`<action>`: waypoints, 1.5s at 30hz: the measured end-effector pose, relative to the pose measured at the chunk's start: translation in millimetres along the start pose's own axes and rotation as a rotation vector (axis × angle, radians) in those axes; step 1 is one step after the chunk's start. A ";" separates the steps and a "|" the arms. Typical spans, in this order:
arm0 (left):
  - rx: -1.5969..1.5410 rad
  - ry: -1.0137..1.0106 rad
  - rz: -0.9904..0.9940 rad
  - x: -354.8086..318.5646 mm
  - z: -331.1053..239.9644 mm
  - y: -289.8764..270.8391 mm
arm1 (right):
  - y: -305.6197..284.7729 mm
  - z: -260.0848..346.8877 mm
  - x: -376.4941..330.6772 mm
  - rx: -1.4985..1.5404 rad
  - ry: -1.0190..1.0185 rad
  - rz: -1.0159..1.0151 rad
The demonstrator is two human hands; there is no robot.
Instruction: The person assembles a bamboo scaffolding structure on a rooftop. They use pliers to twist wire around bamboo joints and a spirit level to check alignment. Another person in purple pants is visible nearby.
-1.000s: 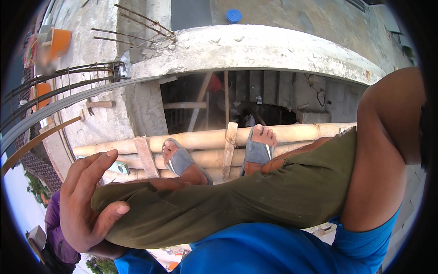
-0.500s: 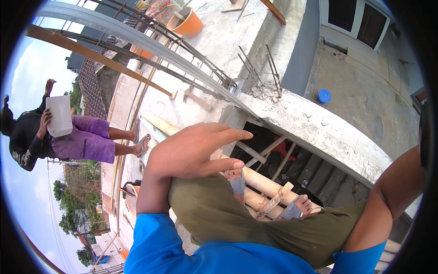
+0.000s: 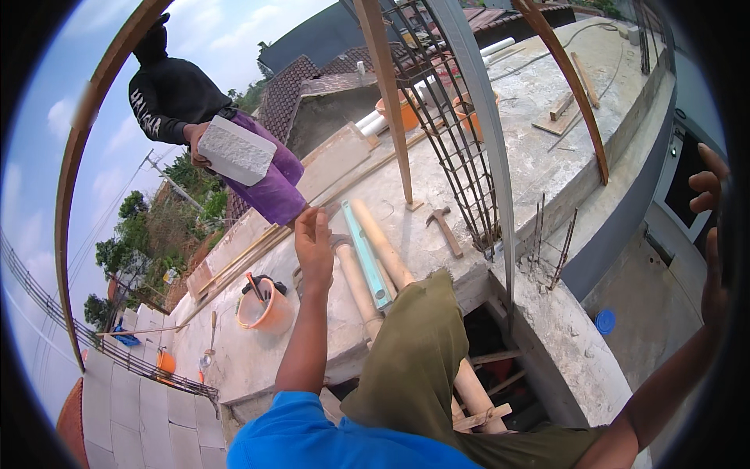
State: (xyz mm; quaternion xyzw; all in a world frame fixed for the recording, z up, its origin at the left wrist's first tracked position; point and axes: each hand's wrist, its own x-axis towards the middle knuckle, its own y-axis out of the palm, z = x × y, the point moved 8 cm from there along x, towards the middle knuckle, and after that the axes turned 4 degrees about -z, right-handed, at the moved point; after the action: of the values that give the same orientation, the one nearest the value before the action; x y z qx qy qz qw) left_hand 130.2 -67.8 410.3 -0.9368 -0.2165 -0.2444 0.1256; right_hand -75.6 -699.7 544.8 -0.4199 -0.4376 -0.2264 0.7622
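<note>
My left hand (image 3: 314,246) is raised in front of me, its fingers loosely stretched and nothing held in it. Beyond it stands a co-worker (image 3: 195,102) in a dark hooded top and purple shorts, gripping a pale grey concrete block (image 3: 238,152) in one hand. In the view, my left hand lies just below the co-worker's shorts and the block, apart from the block. At the far right edge my right hand (image 3: 709,211) is up with fingers apart, empty and partly cut off by the rim. My bent knee (image 3: 414,344) rises in the middle.
Bamboo poles (image 3: 476,391) span a dark opening below me. On the slab lie a green level (image 3: 366,250), a hammer (image 3: 445,232) and an orange bucket (image 3: 266,306) with tools. A rebar column (image 3: 453,117), a metal channel (image 3: 476,102) and wooden props (image 3: 387,94) stand ahead.
My view has tilted up and swung left. My left hand has moved from over my knee out toward the co-worker. My right hand has come into view. The co-worker's block is lower and tilted.
</note>
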 end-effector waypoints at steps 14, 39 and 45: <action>-1.540 -0.123 0.170 154.8 73.1 -53.4 | 256.6 170.7 8.5 0.504 -0.292 0.623; -1.717 -0.039 -0.065 -44.5 205.7 -107.7 | 377.2 261.6 70.3 0.909 0.106 0.862; -1.577 0.380 -0.108 -44.5 252.9 -185.0 | 262.9 180.8 52.5 0.685 0.208 0.838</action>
State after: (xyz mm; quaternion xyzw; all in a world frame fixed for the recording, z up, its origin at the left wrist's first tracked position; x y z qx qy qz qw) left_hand 110.8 164.9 196.8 -0.6805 -0.0006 -0.4856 -0.5487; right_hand 52.6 -403.8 521.4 -0.2617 -0.2040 0.2114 0.9194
